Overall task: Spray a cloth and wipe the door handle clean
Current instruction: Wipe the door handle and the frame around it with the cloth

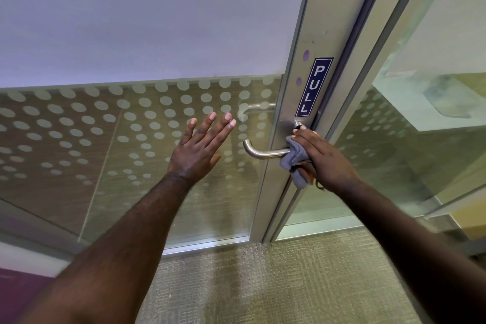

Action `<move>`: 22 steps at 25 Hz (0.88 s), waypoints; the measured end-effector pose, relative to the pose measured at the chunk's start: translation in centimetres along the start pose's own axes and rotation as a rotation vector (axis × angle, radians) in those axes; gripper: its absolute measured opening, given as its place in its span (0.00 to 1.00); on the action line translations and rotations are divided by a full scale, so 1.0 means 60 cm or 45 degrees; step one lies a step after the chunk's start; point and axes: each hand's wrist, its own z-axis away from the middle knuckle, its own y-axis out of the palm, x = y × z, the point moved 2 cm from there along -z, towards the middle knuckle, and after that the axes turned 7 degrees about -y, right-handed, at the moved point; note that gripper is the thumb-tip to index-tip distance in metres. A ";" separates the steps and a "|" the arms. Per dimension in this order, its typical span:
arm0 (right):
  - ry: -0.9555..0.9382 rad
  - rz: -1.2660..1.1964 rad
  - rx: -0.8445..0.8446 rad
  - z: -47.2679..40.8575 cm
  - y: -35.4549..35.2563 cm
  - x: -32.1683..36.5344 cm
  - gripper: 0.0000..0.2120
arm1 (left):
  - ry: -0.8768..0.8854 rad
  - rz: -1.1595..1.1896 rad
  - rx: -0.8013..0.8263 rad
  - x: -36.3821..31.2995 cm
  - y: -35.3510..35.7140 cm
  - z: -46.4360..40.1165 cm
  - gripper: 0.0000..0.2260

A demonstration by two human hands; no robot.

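Plainly, the right hand [324, 159] was closed around a bunched grey cloth [295, 159] and pressed it against the inner end of the lever door handle [263, 152], where the lever met the metal door frame [286, 123]. Its fingers [306, 137] curled over the top of the cloth and reached up toward the round base of the handle, while folds of cloth hung out below the palm. The cloth touched the handle's shaft; the curved free end of the lever stuck out bare to the left of it.

The left hand [198, 151] was spread flat and wide open, holding nothing, its palm turned toward the dotted frosted glass panel [105, 126] of the door, just left of the handle's free end. Whether the palm actually touched the glass could not be told.

A blue PULL sign [313, 87] ran vertically on the frame just above the handle. Below both arms lay greenish carpet [263, 284], meeting the door's bottom rail.
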 end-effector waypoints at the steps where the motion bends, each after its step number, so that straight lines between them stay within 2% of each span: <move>1: 0.086 -0.047 -0.034 0.002 0.009 0.012 0.29 | -0.004 0.002 -0.005 -0.001 0.000 0.000 0.52; 6: 0.645 -0.261 -0.395 -0.012 0.055 0.124 0.24 | -0.015 0.016 -0.025 -0.006 -0.001 0.000 0.51; 8: 0.765 -0.243 -0.466 -0.035 0.066 0.177 0.23 | -0.019 0.039 -0.018 -0.007 -0.001 0.000 0.51; 11: 0.682 -0.038 -0.365 -0.076 0.085 0.238 0.23 | -0.015 0.058 -0.014 -0.005 0.003 0.001 0.52; 13: 0.709 -0.014 -0.308 -0.102 0.086 0.250 0.23 | -0.016 0.073 -0.012 -0.005 0.005 0.002 0.51; 16: 0.730 0.049 -0.335 -0.121 0.088 0.253 0.25 | -0.011 0.090 0.006 -0.005 0.008 0.002 0.51; 19: 0.489 0.221 -0.313 -0.103 0.095 0.235 0.29 | -0.011 0.091 0.023 -0.004 0.010 0.002 0.51; 22: 0.178 0.253 -0.250 -0.063 0.087 0.183 0.30 | -0.012 0.092 0.033 -0.002 0.011 0.002 0.51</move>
